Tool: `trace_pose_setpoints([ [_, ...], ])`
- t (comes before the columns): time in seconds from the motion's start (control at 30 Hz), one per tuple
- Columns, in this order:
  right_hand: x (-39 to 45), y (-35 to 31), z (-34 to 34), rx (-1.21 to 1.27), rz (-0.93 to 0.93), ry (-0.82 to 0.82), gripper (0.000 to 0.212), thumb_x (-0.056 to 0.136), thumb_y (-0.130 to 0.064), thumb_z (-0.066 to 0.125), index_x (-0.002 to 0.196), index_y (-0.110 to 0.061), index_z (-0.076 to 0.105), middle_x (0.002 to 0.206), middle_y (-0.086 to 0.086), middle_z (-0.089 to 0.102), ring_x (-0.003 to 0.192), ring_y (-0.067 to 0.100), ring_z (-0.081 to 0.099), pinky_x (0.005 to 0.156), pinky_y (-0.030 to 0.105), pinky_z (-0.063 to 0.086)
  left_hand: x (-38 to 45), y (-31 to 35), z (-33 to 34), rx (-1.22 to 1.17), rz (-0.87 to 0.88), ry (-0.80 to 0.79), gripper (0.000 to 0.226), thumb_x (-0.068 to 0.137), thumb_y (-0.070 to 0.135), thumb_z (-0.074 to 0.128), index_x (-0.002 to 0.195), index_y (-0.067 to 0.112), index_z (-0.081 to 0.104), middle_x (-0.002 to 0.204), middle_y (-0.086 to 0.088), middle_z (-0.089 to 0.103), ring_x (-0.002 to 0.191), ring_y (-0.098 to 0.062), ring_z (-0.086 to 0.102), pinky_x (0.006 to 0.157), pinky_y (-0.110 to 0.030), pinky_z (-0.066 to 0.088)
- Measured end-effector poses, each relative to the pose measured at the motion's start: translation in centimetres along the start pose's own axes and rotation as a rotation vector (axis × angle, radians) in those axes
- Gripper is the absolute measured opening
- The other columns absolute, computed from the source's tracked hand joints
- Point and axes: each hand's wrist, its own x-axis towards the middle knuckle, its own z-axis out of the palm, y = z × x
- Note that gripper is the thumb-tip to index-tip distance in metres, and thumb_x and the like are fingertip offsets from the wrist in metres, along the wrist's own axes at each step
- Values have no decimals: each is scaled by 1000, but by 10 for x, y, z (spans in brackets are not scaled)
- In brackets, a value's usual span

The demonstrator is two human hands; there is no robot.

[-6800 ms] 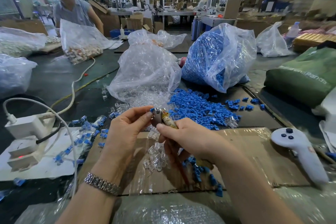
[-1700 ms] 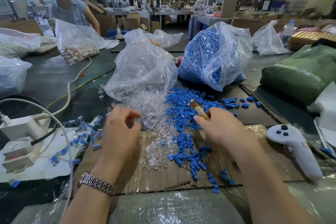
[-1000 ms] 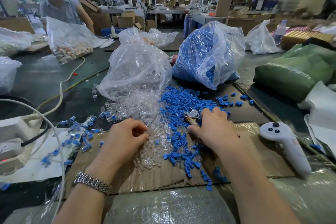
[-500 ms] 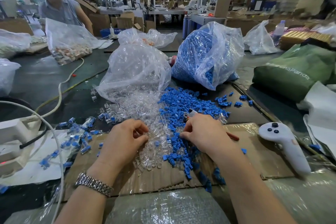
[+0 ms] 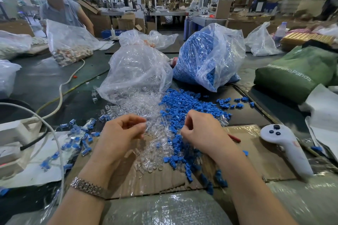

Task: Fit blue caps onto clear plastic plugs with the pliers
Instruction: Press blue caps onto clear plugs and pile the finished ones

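Blue caps [image 5: 184,104] lie heaped on the table right of centre, spilling near onto a cardboard sheet [image 5: 159,179]. Clear plastic plugs [image 5: 146,107] spread just left of them, pouring from a clear bag [image 5: 135,71]. A second bag [image 5: 208,55], full of blue caps, stands far right of it. The left hand [image 5: 120,137] hovers over the plugs, fingers curled, fingertips pinched together; whether a plug sits between them cannot be told. The right hand [image 5: 203,129] is curled over the cap heap, its contents hidden. A red pliers handle [image 5: 235,138] shows on the cardboard just right of that hand. A white controller [image 5: 287,148] rests further right.
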Motion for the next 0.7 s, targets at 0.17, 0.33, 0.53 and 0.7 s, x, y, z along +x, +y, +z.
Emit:
trace_pose_setpoints([
  [0.17,-4,-6,-3,434,-130,16,4,95,-27,71,92,-29,68,83,-12,69,78,2,64,70,16,50,2,4,-1,-618,-220,-191,22,76,-10,70,97,-4,77,96,-18,75,85,-25,75,73,-27,62],
  [0.33,-7,-10,-1,739,-296,48,12,86,-16,80,97,-21,80,90,-8,76,89,7,71,86,24,58,-2,6,6,-605,-219,-266,19,81,2,72,99,-1,78,97,-21,75,80,-24,75,69,-26,62],
  [0.53,-6,-10,3,667,-392,96,16,92,-11,75,100,-24,75,89,-12,72,88,7,69,82,20,54,-7,11,10,-582,-224,-313,17,83,7,71,97,1,79,97,-23,74,78,-23,75,66,-25,61],
  [0.7,-8,-11,4,553,-469,156,14,93,-10,74,97,-23,73,88,-12,70,86,9,67,80,24,56,-10,13,13,-542,-214,-324,16,82,8,72,94,1,79,96,-25,74,77,-25,75,66,-26,62],
])
